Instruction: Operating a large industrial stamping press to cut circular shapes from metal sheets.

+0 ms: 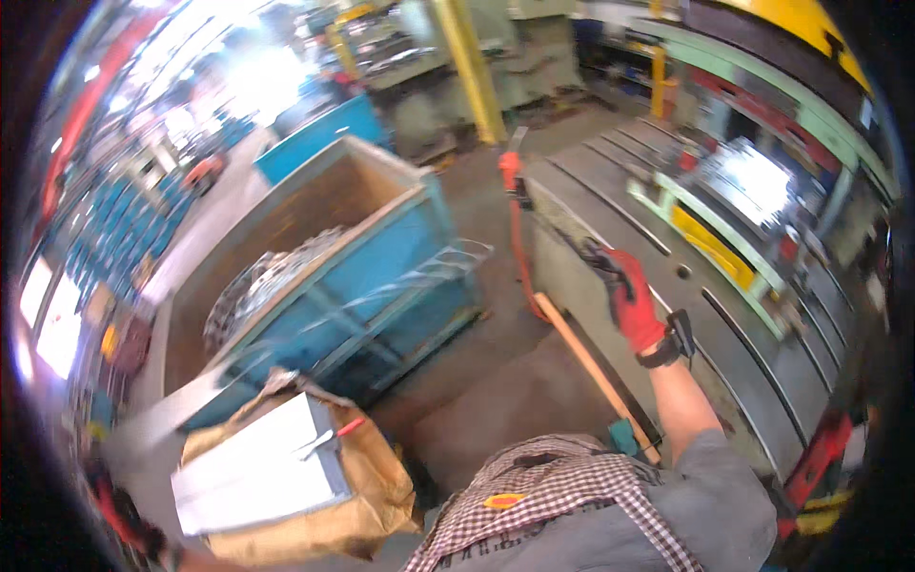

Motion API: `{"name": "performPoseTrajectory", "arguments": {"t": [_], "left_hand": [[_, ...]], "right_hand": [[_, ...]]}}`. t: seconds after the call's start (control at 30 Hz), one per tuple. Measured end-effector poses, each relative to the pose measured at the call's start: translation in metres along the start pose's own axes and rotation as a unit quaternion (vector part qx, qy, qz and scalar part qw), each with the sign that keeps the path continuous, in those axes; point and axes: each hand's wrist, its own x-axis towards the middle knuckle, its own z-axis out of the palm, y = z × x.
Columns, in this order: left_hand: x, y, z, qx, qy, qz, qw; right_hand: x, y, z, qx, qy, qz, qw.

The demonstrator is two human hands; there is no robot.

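My right hand, in a red and black glove with a black band at the wrist, is raised beside the edge of the grey slotted machine bed. Its fingers are stretched out and nothing shows in them. My left hand, also in a red and dark glove, is at the dark lower left rim, where its fingers are smeared. Near it, a blurred, see-through pale strip runs up across the front of the blue bin. A stack of flat sheets lies on brown paper, with a red-handled tool on top.
Inside the rusty-walled bin lies a heap of metal scrap. A wooden handle leans along the bed's side, near a red cable. On the bed, a shiny plate rests by a green frame. A yellow post stands behind.
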Motion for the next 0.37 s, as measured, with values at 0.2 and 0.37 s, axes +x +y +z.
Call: {"name": "performPoseTrajectory", "arguments": {"t": [0.2, 0.37], "left_hand": [[0.089, 0.116, 0.049, -0.305, -0.199, -0.064, 0.929], [0.098, 0.300, 0.152, -0.147, -0.320, 0.433, 0.830]], "right_hand": [[0.070, -0.169, 0.089, 0.165, -0.149, -0.218, 0.950], [0.031, -0.177, 0.129, 0.269, -0.379, -0.099, 0.880]]}}
